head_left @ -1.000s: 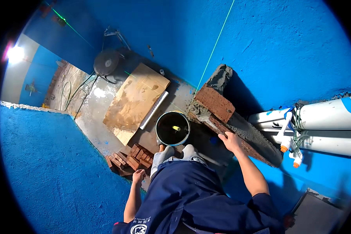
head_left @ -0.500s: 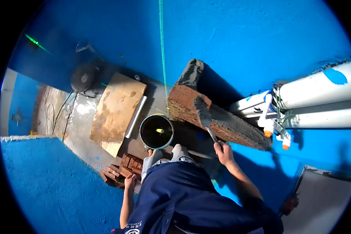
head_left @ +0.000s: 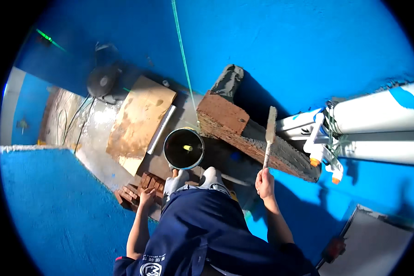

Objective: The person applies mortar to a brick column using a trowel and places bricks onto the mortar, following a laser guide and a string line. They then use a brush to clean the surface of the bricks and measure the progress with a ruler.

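Note:
My right hand (head_left: 264, 184) is wrapped round the handle of a trowel (head_left: 271, 126), whose mortar-coated blade points up and away, over the low brick wall (head_left: 223, 112). A brick sits at the wall's near left end, its top face bare, and grey mortar covers the top behind it and along to the right. My left hand (head_left: 147, 196) is down at a pile of red bricks (head_left: 128, 195), on or just above them. Its fingers are too small and dark to make out.
A dark bucket (head_left: 184, 160) with a small yellow thing inside stands before my feet. Left of it lie a stained board (head_left: 135, 119) and a white strip (head_left: 161, 131). A round fan-like machine (head_left: 101, 82) stands farther left. White pipes (head_left: 377, 108) run at the right.
The trowel has lifted off the brick's top and swung right, its blade now upright in view. My left hand has moved forward to the brick pile. The view has shifted slightly.

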A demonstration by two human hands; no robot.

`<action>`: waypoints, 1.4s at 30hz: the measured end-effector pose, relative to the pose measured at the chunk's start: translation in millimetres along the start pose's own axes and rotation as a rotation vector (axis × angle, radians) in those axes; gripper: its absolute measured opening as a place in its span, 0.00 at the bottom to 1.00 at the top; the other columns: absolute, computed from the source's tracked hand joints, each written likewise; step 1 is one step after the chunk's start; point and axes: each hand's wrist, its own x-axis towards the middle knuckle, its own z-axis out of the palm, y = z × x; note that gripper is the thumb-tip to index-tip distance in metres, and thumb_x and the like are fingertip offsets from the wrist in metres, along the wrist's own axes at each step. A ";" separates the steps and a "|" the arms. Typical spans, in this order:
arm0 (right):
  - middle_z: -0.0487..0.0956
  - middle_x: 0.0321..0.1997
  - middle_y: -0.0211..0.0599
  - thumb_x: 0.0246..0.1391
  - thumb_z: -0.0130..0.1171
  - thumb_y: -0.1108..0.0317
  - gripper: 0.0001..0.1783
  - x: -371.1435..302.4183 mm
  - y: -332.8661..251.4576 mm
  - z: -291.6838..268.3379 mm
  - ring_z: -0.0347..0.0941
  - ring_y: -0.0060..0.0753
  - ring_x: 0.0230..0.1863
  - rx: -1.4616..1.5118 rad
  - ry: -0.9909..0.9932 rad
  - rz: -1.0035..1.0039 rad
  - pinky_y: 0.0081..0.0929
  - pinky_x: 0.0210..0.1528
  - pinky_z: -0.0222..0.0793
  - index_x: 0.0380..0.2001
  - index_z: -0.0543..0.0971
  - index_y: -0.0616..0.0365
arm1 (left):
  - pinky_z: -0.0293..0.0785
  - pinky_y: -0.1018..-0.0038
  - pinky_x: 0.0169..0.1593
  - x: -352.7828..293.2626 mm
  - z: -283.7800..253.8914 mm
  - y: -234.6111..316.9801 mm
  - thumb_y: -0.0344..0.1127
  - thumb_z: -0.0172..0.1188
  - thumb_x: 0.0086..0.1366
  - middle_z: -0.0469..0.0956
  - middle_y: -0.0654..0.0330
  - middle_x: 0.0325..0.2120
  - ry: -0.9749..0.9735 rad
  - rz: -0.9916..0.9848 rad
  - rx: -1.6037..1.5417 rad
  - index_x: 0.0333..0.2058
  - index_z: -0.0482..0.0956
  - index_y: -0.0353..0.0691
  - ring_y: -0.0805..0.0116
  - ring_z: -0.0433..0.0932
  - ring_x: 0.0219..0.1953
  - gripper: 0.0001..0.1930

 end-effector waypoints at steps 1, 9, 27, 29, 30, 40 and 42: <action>0.58 0.09 0.23 0.64 0.38 0.42 0.29 -1.4 -1.4 2.5 0.53 0.16 0.09 0.010 0.021 0.031 0.17 0.11 0.48 0.17 0.63 0.52 | 0.63 0.78 0.20 -3.9 -4.9 -3.2 0.40 0.56 0.62 0.73 0.67 0.20 0.023 -0.048 0.024 0.38 0.79 0.40 0.77 0.68 0.19 0.11; 0.57 0.14 0.21 0.63 0.45 0.49 0.18 -56.5 -58.2 10.1 0.52 0.18 0.12 0.459 0.120 0.533 0.20 0.16 0.49 0.24 0.65 0.48 | 0.62 0.80 0.21 -21.7 -6.8 -101.4 0.36 0.60 0.59 0.74 0.65 0.17 0.094 -0.057 -0.163 0.29 0.80 0.36 0.78 0.68 0.16 0.09; 0.58 0.15 0.20 0.64 0.45 0.51 0.17 -12.6 -57.0 99.6 0.54 0.17 0.13 0.602 -0.044 0.589 0.18 0.17 0.53 0.24 0.65 0.47 | 0.66 0.80 0.27 -14.2 6.7 -57.5 0.34 0.58 0.62 0.76 0.65 0.22 0.042 0.036 -0.183 0.33 0.79 0.34 0.77 0.71 0.23 0.08; 0.58 0.15 0.20 0.64 0.46 0.51 0.17 -13.7 -60.3 105.8 0.54 0.17 0.13 0.563 -0.068 0.598 0.18 0.17 0.53 0.24 0.65 0.48 | 0.68 0.79 0.29 -15.1 5.8 -64.9 0.35 0.59 0.62 0.77 0.64 0.24 0.078 -0.014 -0.176 0.37 0.79 0.32 0.76 0.73 0.25 0.11; 0.58 0.15 0.20 0.64 0.46 0.52 0.17 -16.4 -60.2 110.2 0.54 0.17 0.13 0.508 -0.051 0.567 0.18 0.17 0.53 0.24 0.65 0.48 | 0.69 0.78 0.30 -17.0 3.0 -73.2 0.35 0.59 0.62 0.77 0.63 0.25 0.021 0.051 -0.145 0.38 0.79 0.32 0.76 0.74 0.26 0.12; 0.50 0.11 0.19 0.62 0.49 0.49 0.24 -33.8 -33.3 102.6 0.44 0.15 0.09 0.159 0.056 0.398 0.18 0.10 0.41 0.16 0.56 0.45 | 0.75 0.70 0.39 -35.5 5.1 -134.5 0.44 0.62 0.55 0.82 0.54 0.31 0.226 -0.182 -0.007 0.39 0.82 0.35 0.64 0.80 0.31 0.19; 0.50 0.11 0.19 0.61 0.52 0.50 0.25 -36.3 -27.6 99.6 0.44 0.15 0.09 -0.017 0.108 0.329 0.19 0.10 0.42 0.16 0.57 0.46 | 0.75 0.69 0.36 -37.2 4.4 -158.3 0.45 0.63 0.55 0.81 0.55 0.27 0.250 -0.189 -0.002 0.35 0.83 0.34 0.65 0.79 0.29 0.18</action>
